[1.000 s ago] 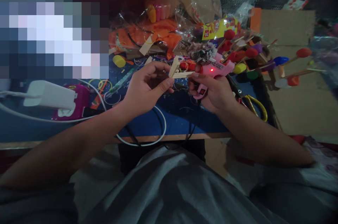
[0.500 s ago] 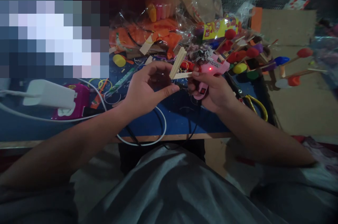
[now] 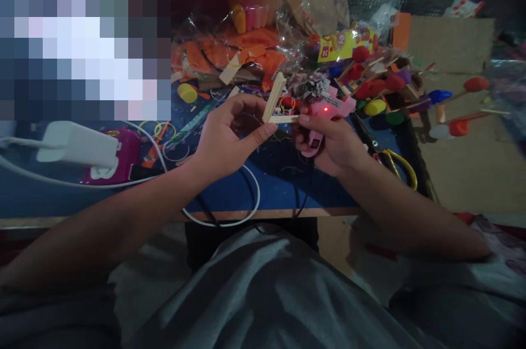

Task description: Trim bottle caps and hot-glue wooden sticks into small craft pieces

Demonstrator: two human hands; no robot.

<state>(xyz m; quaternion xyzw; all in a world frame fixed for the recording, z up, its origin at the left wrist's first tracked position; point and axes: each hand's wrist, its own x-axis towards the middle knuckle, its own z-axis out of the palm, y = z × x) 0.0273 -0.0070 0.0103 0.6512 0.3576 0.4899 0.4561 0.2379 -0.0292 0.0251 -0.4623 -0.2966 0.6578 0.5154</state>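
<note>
Over the table, an L-shaped piece of joined wooden sticks (image 3: 274, 98) is held up between both hands. My left hand (image 3: 230, 135) is closed on its corner, with the thumb below and the curled fingers behind, partly hidden. The thumb and finger of my right hand (image 3: 329, 138) pinch the far end of its lower arm. That same hand also grips a pink glue gun (image 3: 339, 105), which has a small red light lit and a black switch on its handle. The glue gun's nozzle is hard to make out behind the sticks.
A white charger (image 3: 78, 146) sits in a magenta socket block (image 3: 133, 154) at left, its white cable looping near the table edge. Scissors with yellow handles (image 3: 400, 168) lie at right. Behind are clay-tipped sticks (image 3: 394, 83), orange material (image 3: 255, 45) and cardboard (image 3: 460, 157).
The L-shaped stick piece has turned slightly, its upright arm shifting a little left. The glue gun has tilted a little in my right hand. Both hands keep their grip.
</note>
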